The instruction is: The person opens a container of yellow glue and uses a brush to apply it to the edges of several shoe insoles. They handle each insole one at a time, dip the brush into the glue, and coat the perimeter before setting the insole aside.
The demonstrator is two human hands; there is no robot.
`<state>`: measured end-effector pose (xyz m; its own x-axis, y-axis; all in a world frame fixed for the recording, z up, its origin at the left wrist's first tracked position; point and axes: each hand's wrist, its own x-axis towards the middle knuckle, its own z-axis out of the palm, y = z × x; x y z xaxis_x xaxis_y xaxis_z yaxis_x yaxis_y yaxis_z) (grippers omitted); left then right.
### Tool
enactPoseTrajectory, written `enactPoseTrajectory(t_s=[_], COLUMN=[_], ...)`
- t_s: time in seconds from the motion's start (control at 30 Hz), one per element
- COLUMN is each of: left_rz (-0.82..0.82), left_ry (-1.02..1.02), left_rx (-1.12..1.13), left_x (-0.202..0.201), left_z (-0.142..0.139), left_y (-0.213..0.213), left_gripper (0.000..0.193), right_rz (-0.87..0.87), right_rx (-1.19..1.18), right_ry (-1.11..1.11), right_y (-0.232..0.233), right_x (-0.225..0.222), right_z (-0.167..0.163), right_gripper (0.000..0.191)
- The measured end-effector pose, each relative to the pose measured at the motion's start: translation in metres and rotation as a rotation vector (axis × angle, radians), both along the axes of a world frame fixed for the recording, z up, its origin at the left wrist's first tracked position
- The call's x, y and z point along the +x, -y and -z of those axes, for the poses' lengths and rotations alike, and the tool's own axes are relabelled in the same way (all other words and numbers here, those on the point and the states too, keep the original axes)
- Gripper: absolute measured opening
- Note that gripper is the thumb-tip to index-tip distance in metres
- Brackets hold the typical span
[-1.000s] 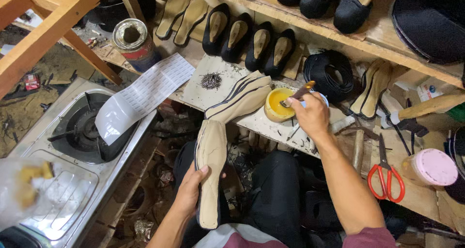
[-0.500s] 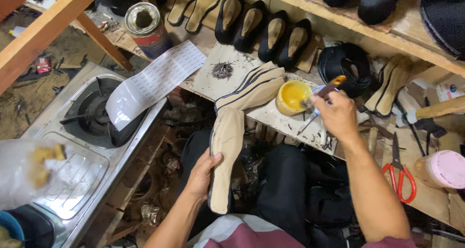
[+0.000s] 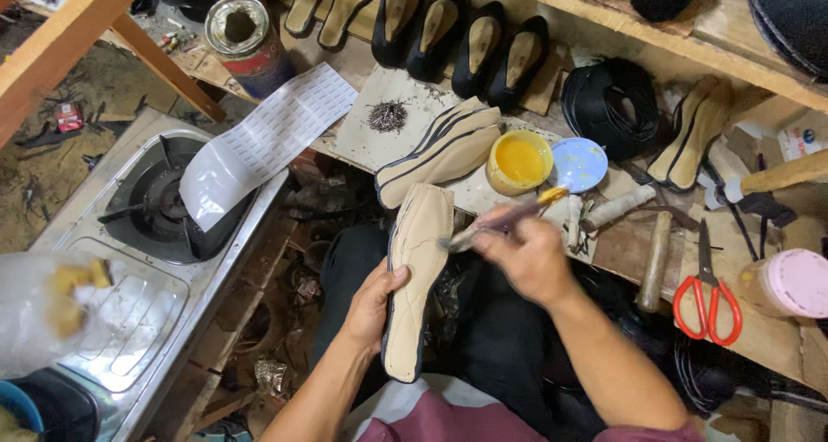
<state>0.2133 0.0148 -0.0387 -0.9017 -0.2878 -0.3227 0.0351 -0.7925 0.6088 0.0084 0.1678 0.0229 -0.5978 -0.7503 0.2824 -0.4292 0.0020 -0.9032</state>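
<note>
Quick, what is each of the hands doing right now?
Left hand: closed around the tan shoe sole, holding it up.
Right hand: closed on a brush, whose tip touches the sole.

A shoemaking workshop — rows of black slippers (image 3: pixel 448 28), stacked soles (image 3: pixel 440 149), scissors (image 3: pixel 709 297) on a cluttered wooden bench (image 3: pixel 759 338).

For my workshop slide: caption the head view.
Left hand steadies a tan shoe sole while the right hand brushes it beside a yellow glue pot.
</note>
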Motion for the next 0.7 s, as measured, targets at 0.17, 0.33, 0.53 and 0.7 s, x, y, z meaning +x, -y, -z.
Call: enactPoseTrajectory(t_s=[0.17, 0.33, 0.53, 0.7], left_rz=[0.049, 0.092, 0.011, -0.032], left_ry=[-0.001, -0.024, -0.061, -0.066], left_rx=[-0.018, -0.063, -0.06, -0.058], left_x=[0.004, 0.004, -0.004, -0.014], left_z=[-0.003, -0.002, 0.001, -0.003], left_y=[-0.001, 0.001, 0.003, 0.009], left_gripper=[0.07, 0.071, 0.07, 0.065], right_rz=[0.181, 0.111, 0.109, 0.072], right_rx=[0.053, -0.181, -0.031, 0.022], right_ry=[-0.311, -0.542, -0.076, 0.107], right_y=[0.016, 0.02, 0.016, 0.013], right_x=[0.02, 0.005, 0.013, 0.031], right_z=[-0.023, -0.03, -0.001, 0.011], right_gripper=[0.018, 0.019, 0.019, 0.019])
